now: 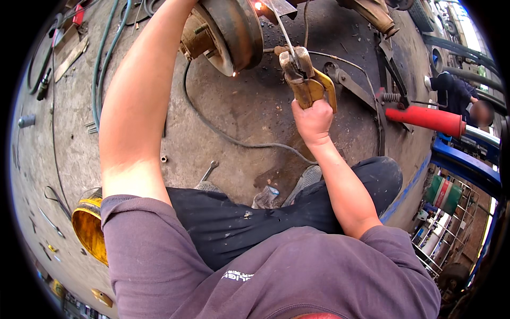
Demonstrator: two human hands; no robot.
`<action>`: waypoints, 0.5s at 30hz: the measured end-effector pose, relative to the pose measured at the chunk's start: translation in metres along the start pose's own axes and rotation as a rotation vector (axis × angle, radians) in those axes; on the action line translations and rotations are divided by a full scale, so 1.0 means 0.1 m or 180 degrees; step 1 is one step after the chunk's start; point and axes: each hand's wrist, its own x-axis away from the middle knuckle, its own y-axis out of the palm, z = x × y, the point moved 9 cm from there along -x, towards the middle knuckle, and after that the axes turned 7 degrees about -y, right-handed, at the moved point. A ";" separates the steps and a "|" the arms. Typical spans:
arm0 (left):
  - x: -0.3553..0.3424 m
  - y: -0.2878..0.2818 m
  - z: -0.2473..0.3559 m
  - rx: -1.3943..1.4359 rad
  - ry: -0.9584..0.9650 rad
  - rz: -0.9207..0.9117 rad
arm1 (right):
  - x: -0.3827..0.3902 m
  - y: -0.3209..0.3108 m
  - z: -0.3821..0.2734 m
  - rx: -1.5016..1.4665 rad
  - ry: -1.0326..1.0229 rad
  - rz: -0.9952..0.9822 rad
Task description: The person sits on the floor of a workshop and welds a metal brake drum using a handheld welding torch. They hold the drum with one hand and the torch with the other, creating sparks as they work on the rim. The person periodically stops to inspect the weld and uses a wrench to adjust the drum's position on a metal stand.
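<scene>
My right hand [313,121] is closed around a worn yellow electrode holder [308,91]. A thin welding rod [284,31] is clamped in its jaws and slants up toward a rusty metal part at the top. There a bright orange glow [258,6] shows beside a rusty brake drum [234,32], with a small spark at the drum's lower rim. Studs stick out of the hub [199,40] on the drum's left. My left forearm [141,90] reaches up past the drum's left side, and the hand lies beyond the upper edge, out of view.
A dark cable [223,135] loops over the concrete floor. A jack with a red handle [425,119] stands at right, near a crouching person [457,95]. A wrench [210,170] lies by my feet, a yellow bucket-like container [87,223] at left. Hoses [103,64] run upper left.
</scene>
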 end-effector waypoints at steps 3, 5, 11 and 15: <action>0.01 0.00 0.01 -0.0024 -0.0012 0.0017 | 0.01 0.04 0.00 0.0070 -0.0043 -0.0053; 0.03 -0.01 0.02 0.0043 0.0015 0.0053 | -0.01 0.05 -0.03 0.0114 -0.0110 -0.0074; 0.01 0.00 -0.01 0.0150 0.0015 0.0108 | -0.03 0.09 -0.07 0.0044 -0.0170 -0.0150; 0.01 0.00 -0.01 0.0160 0.0032 0.0140 | -0.04 0.09 -0.09 0.0064 -0.0155 -0.0189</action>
